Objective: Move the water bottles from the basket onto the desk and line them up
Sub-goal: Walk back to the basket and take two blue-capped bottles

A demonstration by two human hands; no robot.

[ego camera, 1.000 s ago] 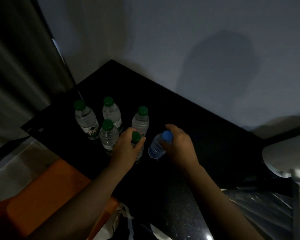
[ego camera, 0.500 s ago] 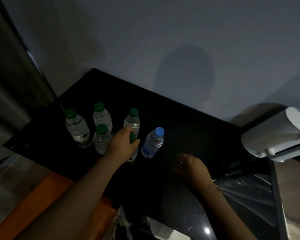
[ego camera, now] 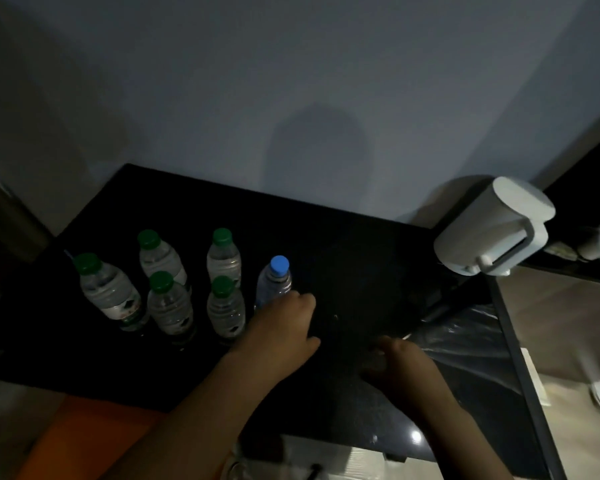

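The black bench (ego camera: 361,265), set against the wall, carries six upright water bottles clustered on its left half, five green-capped bottles (ego camera: 168,306) in two loose rows and a blue-capped bottle (ego camera: 274,285) just right of them, with a white appliance (ego camera: 492,230) at its far right corner.

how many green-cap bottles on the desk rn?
5. Far-left bottle; back-left bottle; back-right bottle; front-left bottle; front-right bottle. All upright; none seem hidden.

Dim light: the white-and-green label (ego camera: 123,308) on the green-capped bottle (ego camera: 106,289) farthest left of the blue-capped bottle (ego camera: 274,284) is too blurred to read; no legible text.
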